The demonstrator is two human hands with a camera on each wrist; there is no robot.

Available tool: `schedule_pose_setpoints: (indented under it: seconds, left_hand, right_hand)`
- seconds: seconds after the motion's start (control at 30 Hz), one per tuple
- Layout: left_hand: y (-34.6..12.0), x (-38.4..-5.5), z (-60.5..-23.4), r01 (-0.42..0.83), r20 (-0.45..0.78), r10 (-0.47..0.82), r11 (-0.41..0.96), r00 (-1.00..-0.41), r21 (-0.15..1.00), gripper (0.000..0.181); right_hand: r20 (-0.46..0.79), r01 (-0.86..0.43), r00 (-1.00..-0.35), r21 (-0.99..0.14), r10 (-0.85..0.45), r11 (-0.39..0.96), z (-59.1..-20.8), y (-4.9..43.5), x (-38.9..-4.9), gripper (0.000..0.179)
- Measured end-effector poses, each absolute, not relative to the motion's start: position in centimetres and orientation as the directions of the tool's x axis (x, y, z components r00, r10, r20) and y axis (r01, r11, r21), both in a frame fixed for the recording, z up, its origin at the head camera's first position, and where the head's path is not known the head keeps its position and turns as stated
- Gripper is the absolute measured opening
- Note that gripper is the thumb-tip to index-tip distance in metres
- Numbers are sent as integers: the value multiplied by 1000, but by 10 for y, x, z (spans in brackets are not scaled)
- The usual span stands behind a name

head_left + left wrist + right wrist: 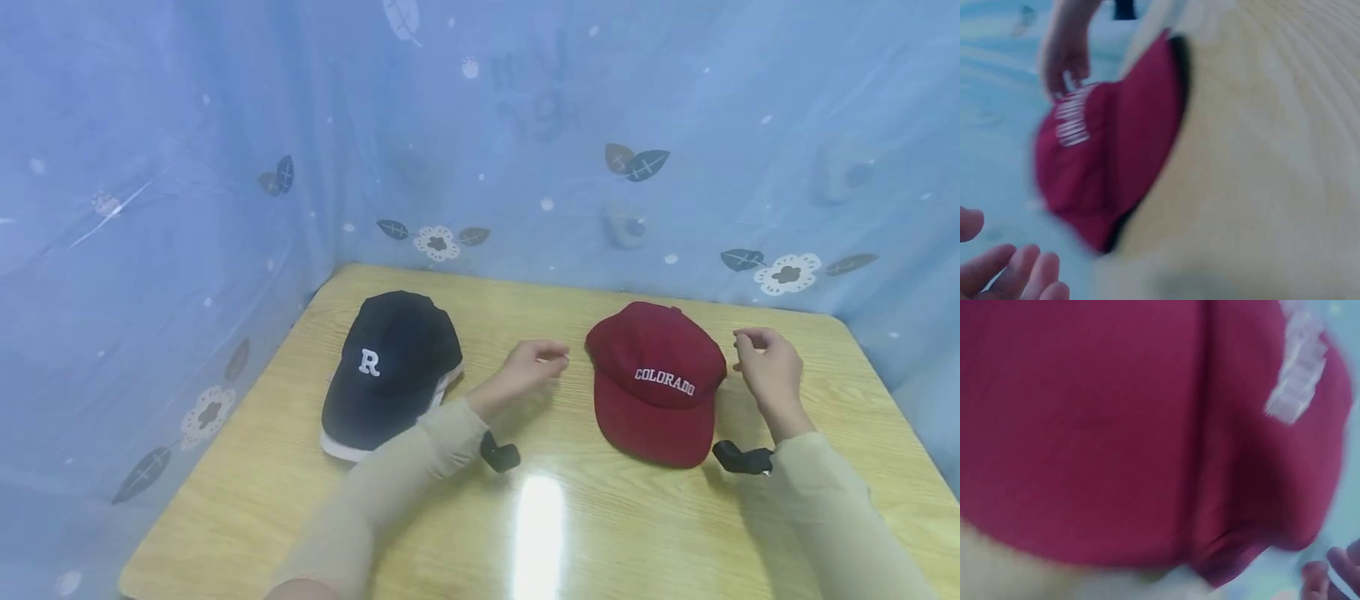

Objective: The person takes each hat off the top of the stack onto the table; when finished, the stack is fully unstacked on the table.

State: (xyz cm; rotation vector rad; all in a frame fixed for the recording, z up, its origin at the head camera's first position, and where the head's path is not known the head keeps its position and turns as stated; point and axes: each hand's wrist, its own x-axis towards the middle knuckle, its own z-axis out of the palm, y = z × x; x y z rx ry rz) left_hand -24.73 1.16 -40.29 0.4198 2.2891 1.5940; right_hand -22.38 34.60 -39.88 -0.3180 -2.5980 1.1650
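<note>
A dark red baseball cap (652, 367) with white COLORADO lettering lies on the table, its brim toward me. My left hand (534, 365) hovers at its left side, fingers loosely bent and touching nothing. On the cap's other side, my right hand (769, 367) is held just off the edge, also holding nothing. In the left wrist view the red cap (1110, 144) stands apart from the left fingers (1022, 269). Close up in the right wrist view, the cap (1085, 437) fills most of the picture, with the right fingers (1316, 578) at the corner.
A black baseball cap (401, 358) with a white R and a pale brim edge lies at the left, behind my left forearm. The wooden table (465, 542) meets a blue patterned curtain (525, 108) at the back and sides. Black straps (742, 457) hang at both wrists.
</note>
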Motion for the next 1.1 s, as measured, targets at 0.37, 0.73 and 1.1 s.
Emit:
schedule_pose_setpoints:
  seconds: [0.37, 0.73, 1.1]
  left_hand:
    - [-187, -223, -342, 228, 213, 97, 596, -972, 770, 34]
    - [-264, -206, -407, -3, -16, 13, 703, -1000, 712, 51]
    - [-282, -204, -417, -162, -166, -48, 592, -985, 789, 50]
  right_hand:
    - [322, -287, -946, -768, -42, 573, -359, 186, -255, 32]
    - [-133, -8, -951, -893, -280, 450, -398, 64, -273, 48]
    - [-134, 13, -962, -892, -237, 452, -404, 15, -272, 25]
